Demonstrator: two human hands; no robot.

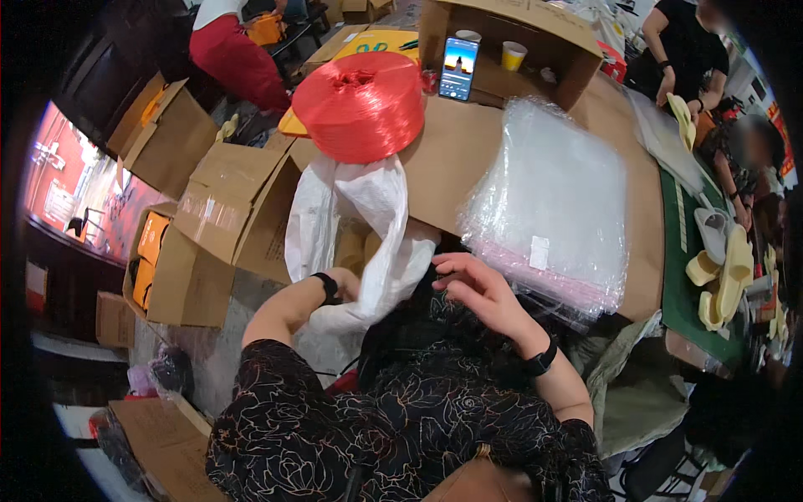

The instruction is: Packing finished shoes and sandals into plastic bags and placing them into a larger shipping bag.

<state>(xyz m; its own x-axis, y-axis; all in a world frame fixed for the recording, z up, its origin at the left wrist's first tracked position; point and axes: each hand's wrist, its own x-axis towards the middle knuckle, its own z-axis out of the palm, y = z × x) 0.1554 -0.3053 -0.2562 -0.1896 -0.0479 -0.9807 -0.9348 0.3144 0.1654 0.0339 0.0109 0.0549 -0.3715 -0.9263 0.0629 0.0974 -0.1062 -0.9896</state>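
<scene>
A white woven sack [386,197] hangs open at the table edge, with tan-yellow shapes [351,249] inside that I cannot make out clearly. My left hand [344,283], a black band at its wrist, reaches into the sack's mouth; the sack's folds hide its fingers. In front of my body my right hand [483,293] is raised with fingers apart and holds nothing. It is nearest to a stack of clear plastic bags [556,192] with a pinkish lower edge. Behind the sack sits a big roll of red plastic twine [360,113].
A lit phone [458,69] leans at an open cardboard box [535,21] holding paper cups [514,55]. Cardboard boxes [226,197] stand at left, one with orange packages [150,243]. At right, pale yellow slippers [733,272] lie on a green surface, near two other people.
</scene>
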